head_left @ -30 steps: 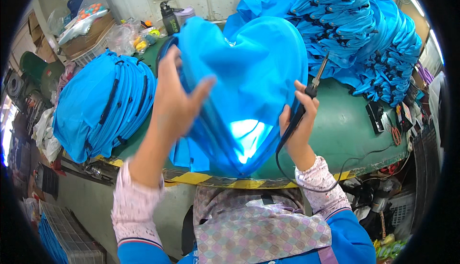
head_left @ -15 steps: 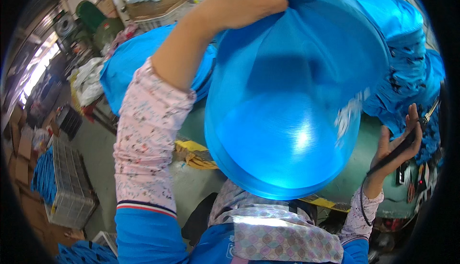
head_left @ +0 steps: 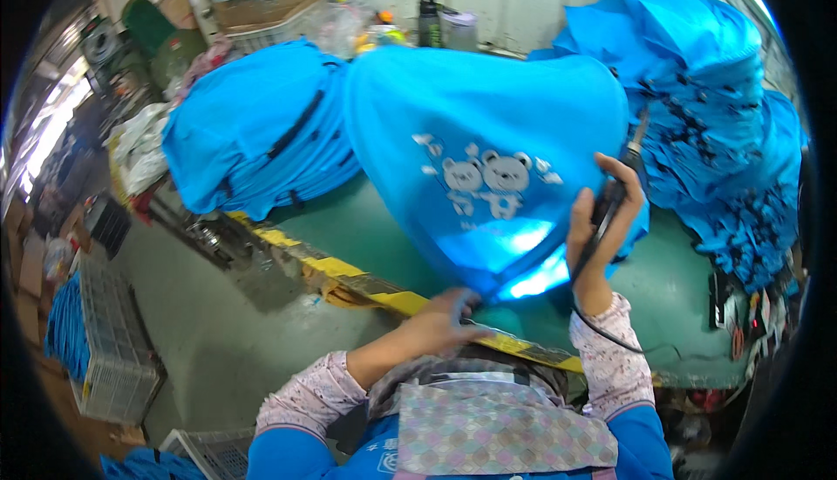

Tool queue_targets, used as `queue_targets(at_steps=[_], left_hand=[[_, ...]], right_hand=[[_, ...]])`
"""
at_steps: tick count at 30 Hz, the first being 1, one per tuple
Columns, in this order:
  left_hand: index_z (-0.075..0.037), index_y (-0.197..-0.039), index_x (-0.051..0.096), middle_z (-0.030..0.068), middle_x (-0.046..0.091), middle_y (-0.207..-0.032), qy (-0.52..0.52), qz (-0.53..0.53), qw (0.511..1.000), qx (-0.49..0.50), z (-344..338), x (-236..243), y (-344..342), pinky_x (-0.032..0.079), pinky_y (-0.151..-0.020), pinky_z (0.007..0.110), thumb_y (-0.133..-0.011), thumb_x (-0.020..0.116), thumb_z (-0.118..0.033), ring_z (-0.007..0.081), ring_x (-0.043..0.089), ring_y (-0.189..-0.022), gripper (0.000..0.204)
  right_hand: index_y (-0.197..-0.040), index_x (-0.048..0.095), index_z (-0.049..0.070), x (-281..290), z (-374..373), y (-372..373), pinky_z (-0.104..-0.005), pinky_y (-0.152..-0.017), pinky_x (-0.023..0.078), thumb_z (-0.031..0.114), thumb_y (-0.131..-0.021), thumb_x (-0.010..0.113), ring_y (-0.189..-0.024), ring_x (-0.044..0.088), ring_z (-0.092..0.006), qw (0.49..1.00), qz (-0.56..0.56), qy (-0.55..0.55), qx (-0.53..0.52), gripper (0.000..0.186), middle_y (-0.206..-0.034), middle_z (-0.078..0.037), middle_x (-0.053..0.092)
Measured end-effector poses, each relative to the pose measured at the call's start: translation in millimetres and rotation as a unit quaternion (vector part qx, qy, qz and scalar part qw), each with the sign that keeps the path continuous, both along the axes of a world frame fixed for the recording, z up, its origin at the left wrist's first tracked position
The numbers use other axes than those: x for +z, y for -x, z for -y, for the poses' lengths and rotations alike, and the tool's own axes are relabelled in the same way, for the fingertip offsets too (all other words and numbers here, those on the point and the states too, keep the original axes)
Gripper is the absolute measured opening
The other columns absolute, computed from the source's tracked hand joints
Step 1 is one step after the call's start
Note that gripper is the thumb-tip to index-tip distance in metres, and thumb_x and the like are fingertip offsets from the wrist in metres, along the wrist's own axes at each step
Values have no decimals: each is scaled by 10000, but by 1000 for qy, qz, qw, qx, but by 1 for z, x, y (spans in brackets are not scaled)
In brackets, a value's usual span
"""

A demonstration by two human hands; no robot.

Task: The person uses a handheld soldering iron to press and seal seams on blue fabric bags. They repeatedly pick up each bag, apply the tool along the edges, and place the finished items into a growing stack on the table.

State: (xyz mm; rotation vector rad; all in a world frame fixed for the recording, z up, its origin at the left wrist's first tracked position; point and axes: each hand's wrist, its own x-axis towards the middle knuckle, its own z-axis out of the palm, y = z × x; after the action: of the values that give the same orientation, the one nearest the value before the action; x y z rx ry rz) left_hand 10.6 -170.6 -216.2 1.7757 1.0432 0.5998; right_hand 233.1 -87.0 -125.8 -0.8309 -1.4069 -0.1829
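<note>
The right hand has its fingers curled around the dark handle of a soldering iron, whose metal tip points up and away. A black cord hangs from the handle, crosses the wrist and trails right over the table. The left hand is at the near corner of a blue fabric panel; its fingertips are blurred, so I cannot tell whether they pinch the cloth or merely lie against it.

The panel is in the middle, between the two hands, rounded at its far side and narrowing toward the person, with two printed bears facing up and bright light on its near part. Beneath is a green table, its near edge banded with yellow-and-black tape. A stack of blue pieces lies to the left, a taller blue pile to the far right. Beyond the panel stand a dark bottle and a cup.
</note>
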Motion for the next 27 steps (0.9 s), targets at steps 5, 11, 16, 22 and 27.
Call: queue_targets(at_steps=[5, 11, 16, 22, 27], left_hand=[[12, -1129, 530, 124, 641, -1042, 90, 283, 908, 294, -22, -48, -26, 528, -771, 299, -807, 846, -192, 156, 630, -884, 495], [1, -1205, 579, 78, 641, -1103, 133, 355, 915, 139, -37, -25, -40, 502, -867, 328, -822, 775, -95, 184, 609, -993, 441], [-25, -1251, 558, 76, 614, -1157, 232, 506, 804, 209, -42, -38, -68, 507, -874, 328, -851, 761, -137, 177, 595, -1058, 463], [-22, -1236, 579, 78, 657, -1122, 173, 431, 878, 114, -33, -1, -66, 534, -869, 316, -818, 808, -71, 172, 647, -1008, 479], [-22, -1130, 649, 61, 703, -1036, 180, 436, 869, 149, -35, -1, -72, 538, -834, 297, -836, 786, -41, 165, 674, -922, 324]], right_hand=[[-1317, 409, 10, -3, -8, -19, -446, -1059, 391, -18, -906, 563, -1160, 561, -334, 997, 63, -49, 3, 439, -1287, -241, 561], [-1287, 443, -2, -5, -4, -16, -444, -969, 471, -70, -873, 591, -1089, 587, -361, 994, 73, -87, -6, 446, -1239, -249, 580], [-1248, 507, 13, -10, 25, -19, -376, -806, 491, -61, -802, 722, -1015, 604, -311, 990, 102, -86, -43, 500, -1151, -202, 649], [-1134, 624, 28, -36, 120, -38, -364, -641, 427, -39, -812, 654, -671, 531, -234, 997, 59, 2, 55, 330, -743, -92, 573], [-1024, 693, 61, -46, 128, -33, -341, -632, 363, 68, -710, 709, -619, 474, -163, 969, 247, -14, 18, 314, -651, 36, 496]])
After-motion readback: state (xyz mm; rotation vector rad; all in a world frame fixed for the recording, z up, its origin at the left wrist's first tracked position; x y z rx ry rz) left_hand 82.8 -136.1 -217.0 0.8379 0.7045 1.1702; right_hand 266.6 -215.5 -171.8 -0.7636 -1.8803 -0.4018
